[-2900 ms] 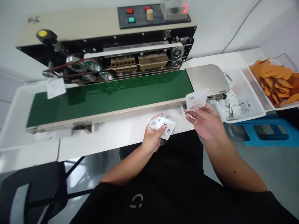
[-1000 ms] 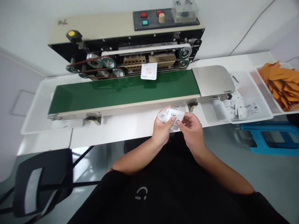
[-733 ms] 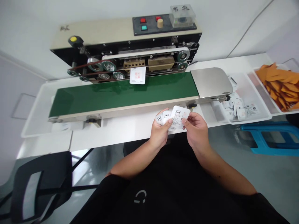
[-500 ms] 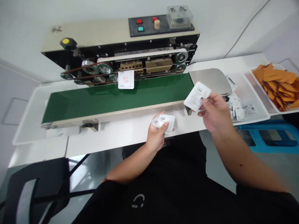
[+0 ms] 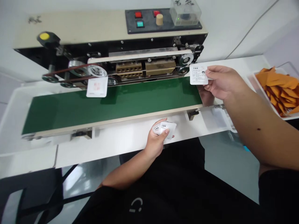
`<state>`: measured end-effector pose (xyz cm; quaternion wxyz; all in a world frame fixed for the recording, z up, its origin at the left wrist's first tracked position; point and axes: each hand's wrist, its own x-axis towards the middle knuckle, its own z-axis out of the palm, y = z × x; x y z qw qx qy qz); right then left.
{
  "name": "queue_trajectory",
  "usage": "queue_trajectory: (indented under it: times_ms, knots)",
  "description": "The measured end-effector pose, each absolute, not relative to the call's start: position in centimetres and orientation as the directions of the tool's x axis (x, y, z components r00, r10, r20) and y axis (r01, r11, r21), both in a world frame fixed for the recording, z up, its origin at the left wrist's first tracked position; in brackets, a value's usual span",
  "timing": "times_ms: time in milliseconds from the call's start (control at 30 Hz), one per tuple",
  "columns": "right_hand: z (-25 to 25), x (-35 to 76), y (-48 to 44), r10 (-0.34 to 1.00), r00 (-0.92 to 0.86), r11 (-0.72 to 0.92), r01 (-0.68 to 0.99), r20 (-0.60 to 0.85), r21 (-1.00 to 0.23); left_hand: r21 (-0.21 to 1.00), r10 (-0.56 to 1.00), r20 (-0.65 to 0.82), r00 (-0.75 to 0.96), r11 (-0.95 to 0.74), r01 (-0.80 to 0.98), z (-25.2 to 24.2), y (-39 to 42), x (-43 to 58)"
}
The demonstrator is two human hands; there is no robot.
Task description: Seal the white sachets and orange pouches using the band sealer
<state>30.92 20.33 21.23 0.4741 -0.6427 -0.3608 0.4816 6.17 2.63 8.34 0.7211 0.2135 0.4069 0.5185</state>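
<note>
My right hand point(image 5: 221, 81) pinches one small white printed sachet point(image 5: 198, 74) and holds it at the right end of the sealing machine point(image 5: 109, 37), just by the feed wheels and above the green conveyor belt point(image 5: 112, 102). My left hand point(image 5: 157, 139) is closed on a small stack of the same white sachets point(image 5: 164, 128), low at the front edge of the white table. Another white sachet point(image 5: 97, 87) hangs in the machine's sealing band at the left, over the belt.
A white tray point(image 5: 288, 115) at the far right holds several orange packets point(image 5: 279, 85). The machine's control panel point(image 5: 161, 19) with red and green buttons sits on top. A long white tray point(image 5: 10, 102) lies under the belt's left end. A black chair point(image 5: 30, 193) stands lower left.
My right hand took one sachet from the stack in my left hand and carried it up and right to the machine's feed end. The sachet in the sealing band has travelled left.
</note>
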Motion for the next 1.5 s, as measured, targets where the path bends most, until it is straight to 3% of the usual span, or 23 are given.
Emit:
queue_trajectory:
  times_ms: [200, 300, 467, 600, 700, 800, 900, 1233, 1500]
  knots:
    - [21.0, 29.9, 22.4, 0.935, 0.201, -0.302, 0.031, -0.29, -0.953, 0.728, 0.922, -0.351, 0.161, 0.377, -0.573, 7.8, 2.9, 6.1]
    - [21.3, 29.5, 22.6, 0.928, 0.264, -0.288, 0.068, -0.262, -0.955, 0.725, 0.923, -0.35, 0.16, 0.375, -0.577, 7.7, 2.9, 6.0]
    - [21.2, 29.5, 18.1, 0.913, 0.408, -0.057, 0.118, -0.004, -0.991, 0.713, 0.92, -0.357, 0.159, 0.379, -0.59, 7.9, 2.8, 5.8]
    - [18.5, 28.5, 10.4, 0.893, 0.414, 0.109, 0.18, 0.175, -0.978, 0.692, 0.908, -0.383, 0.17, 0.404, -0.599, 8.5, 2.8, 5.9]
    - [15.6, 26.7, 4.9, 0.944, 0.308, 0.058, 0.186, 0.114, -0.981, 0.675, 0.907, -0.386, 0.167, 0.401, -0.62, 9.2, 2.8, 6.5]
    - [13.1, 24.9, 1.5, 0.986, 0.167, -0.046, 0.102, -0.029, -0.994, 0.664, 0.909, -0.38, 0.174, 0.399, -0.632, 9.7, 2.7, 7.2]
    - [11.6, 23.7, 0.3, 0.988, 0.129, -0.084, 0.023, -0.08, -0.996, 0.66, 0.905, -0.365, 0.217, 0.416, -0.625, 10.2, 2.3, 7.8]
    - [11.1, 23.4, -1.1, 0.972, 0.21, -0.099, -0.036, -0.104, -0.994, 0.719, 0.927, -0.299, 0.227, 0.375, -0.585, 10.6, 0.4, 9.0]
    - [11.8, 24.5, -0.3, 0.912, 0.404, -0.021, -0.121, -0.069, -0.992, 0.755, 0.928, -0.303, 0.216, 0.372, -0.54, 10.7, -0.3, 8.7]
